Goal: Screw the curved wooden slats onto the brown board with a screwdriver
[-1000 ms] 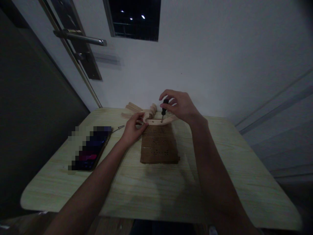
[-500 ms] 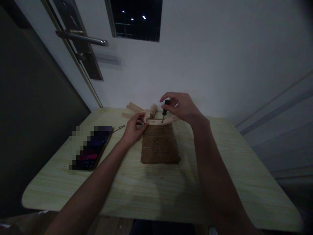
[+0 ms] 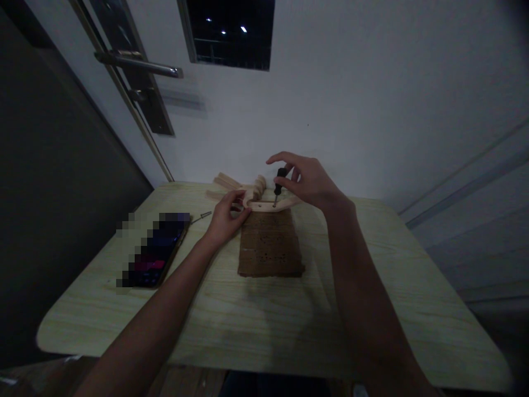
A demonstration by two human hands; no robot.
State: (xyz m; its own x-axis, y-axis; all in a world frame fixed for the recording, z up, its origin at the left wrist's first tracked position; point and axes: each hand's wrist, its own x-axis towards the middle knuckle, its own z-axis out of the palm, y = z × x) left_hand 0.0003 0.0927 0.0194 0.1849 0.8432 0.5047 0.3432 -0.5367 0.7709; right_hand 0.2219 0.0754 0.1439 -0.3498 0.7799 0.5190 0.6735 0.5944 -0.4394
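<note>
A pale wooden piece (image 3: 264, 206) with small holes lies across the far end of a brown cardboard piece (image 3: 270, 242). My left hand (image 3: 227, 215) grips the left end of the wooden piece between thumb and fingers. In my right hand (image 3: 308, 179) is a small screwdriver with a black handle (image 3: 280, 181). It stands nearly upright, slightly tilted, its tip at a hole near the middle of the wooden piece. The thumb and some fingers pinch the handle, while the index finger is stretched out past it. Several curved wooden pieces (image 3: 259, 187) sit just behind.
More wooden strips (image 3: 226, 181) lie at the back left by the wall. A phone (image 3: 159, 251) rests on the table (image 3: 351, 309) at the left, with a thin metal tool (image 3: 201, 217) beside it. A white door with a metal handle (image 3: 140, 65) rises behind the table.
The fingers of my right hand have shifted on the screwdriver handle, with the index finger lifted and stretched further out. My left hand and the wooden piece have stayed in place.
</note>
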